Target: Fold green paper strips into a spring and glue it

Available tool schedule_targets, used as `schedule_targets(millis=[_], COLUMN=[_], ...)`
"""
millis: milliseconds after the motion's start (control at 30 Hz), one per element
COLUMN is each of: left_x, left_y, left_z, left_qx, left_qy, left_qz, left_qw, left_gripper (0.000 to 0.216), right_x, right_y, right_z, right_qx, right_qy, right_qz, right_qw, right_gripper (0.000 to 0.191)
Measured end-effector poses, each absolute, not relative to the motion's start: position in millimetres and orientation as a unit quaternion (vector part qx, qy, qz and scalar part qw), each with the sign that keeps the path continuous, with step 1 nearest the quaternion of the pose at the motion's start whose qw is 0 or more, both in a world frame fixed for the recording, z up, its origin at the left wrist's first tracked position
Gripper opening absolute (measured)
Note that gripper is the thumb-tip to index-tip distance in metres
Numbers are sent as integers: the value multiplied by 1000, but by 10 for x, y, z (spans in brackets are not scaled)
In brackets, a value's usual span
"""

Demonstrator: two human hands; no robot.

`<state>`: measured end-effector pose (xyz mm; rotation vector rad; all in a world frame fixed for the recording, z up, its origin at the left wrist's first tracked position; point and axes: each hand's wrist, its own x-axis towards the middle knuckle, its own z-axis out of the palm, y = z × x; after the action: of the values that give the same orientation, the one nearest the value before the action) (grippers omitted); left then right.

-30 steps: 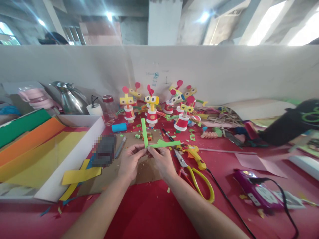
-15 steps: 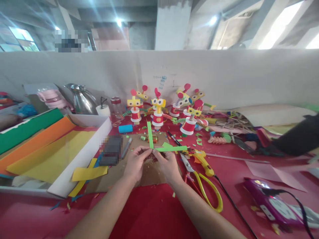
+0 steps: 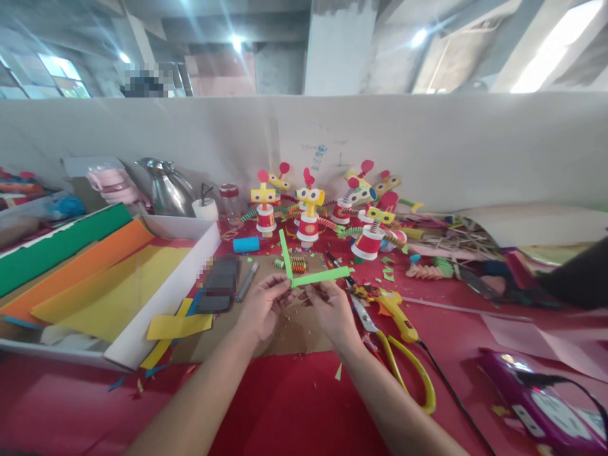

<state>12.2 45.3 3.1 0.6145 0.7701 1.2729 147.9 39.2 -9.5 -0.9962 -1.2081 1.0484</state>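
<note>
Two light green paper strips [image 3: 320,277] meet at a corner in an L, one pointing up and away, the other lying toward the right. My left hand [image 3: 265,307] pinches that corner between thumb and fingers. Under the rightward strip, my right hand [image 3: 331,308] has its fingers curled and bent in, thumb and fingertips against the strip's lower edge. Both hands are over a brown cardboard sheet [image 3: 304,332]. Just beyond the strips lies a small striped paper spring [image 3: 298,264].
Scissors [image 3: 394,364] with yellow handles and a yellow glue gun [image 3: 399,316] lie to the right, near a purple power strip [image 3: 536,399]. Several paper-cup robots [image 3: 308,228] stand behind. A white box [image 3: 161,297] of coloured paper and a phone [image 3: 221,285] are at left.
My right hand has shifted from the corner rightward along the strip, while my left keeps its pinch. The rightward strip now tilts slightly upward. The whole view has moved a little.
</note>
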Motion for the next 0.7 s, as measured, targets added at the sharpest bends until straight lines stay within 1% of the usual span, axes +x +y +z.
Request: schedule_targets(millis=[167,333,500,700], left_x=[119,129,141,145], left_y=[428,425,414,400], left_z=[96,94,117,92], left_qx=[280,291,313,361], left_qy=[332,352,366,386], left_qz=[541,545,537,537], left_qw=[720,703,693,658], left_gripper=[18,17,18,17], right_x=[1482,1501,1515,1514], right_y=[383,383,415,452], right_z=[-20,-6,-65,-100], right_qx=[-390,-367,-350,-352], right_qy=[-508,-479,-471,-487], right_qz=[482,518,540,548], right_qw=[598,606,603,582], right_gripper=[15,14,9,13])
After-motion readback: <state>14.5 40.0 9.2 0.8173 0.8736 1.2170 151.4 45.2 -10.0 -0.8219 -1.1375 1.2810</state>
